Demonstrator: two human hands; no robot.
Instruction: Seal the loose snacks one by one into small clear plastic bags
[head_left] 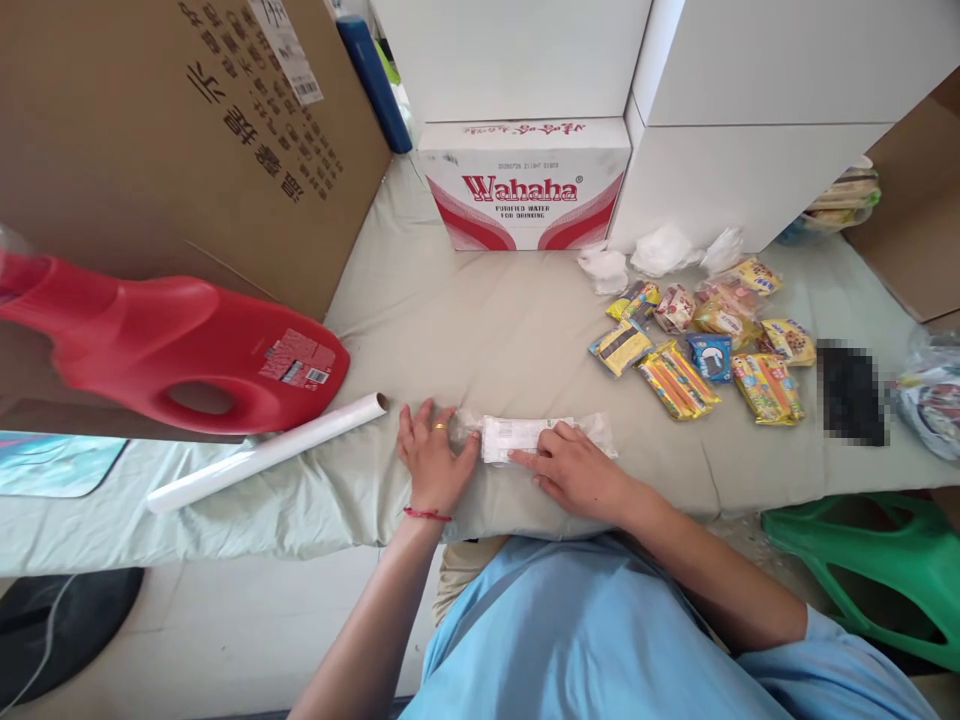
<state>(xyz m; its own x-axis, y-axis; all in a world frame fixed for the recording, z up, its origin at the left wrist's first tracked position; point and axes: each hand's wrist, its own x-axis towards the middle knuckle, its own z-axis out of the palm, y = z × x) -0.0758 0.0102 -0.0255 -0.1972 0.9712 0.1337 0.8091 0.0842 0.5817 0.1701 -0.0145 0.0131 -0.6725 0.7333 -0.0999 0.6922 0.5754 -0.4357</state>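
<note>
A flat white packet [517, 438] in a clear plastic wrapper lies on the cloth-covered table in front of me. At its left end, my left hand [436, 455] rests with fingers spread, the thumb touching the loose plastic. My right hand [574, 465] lies over the packet's right part, its index finger stretched out along the white surface and the other fingers bent. Part of the packet is hidden under that hand. Left of my left hand lies a roll of clear film [270, 452].
A red jug [202, 350] lies on its side at left, by a large cardboard box [187, 130]. Behind stands a Wahaha carton [525, 190]. Several wrapped snacks [679, 380] and crumpled white plastic [664, 250] lie at right. A green stool [862, 560] stands below the table edge.
</note>
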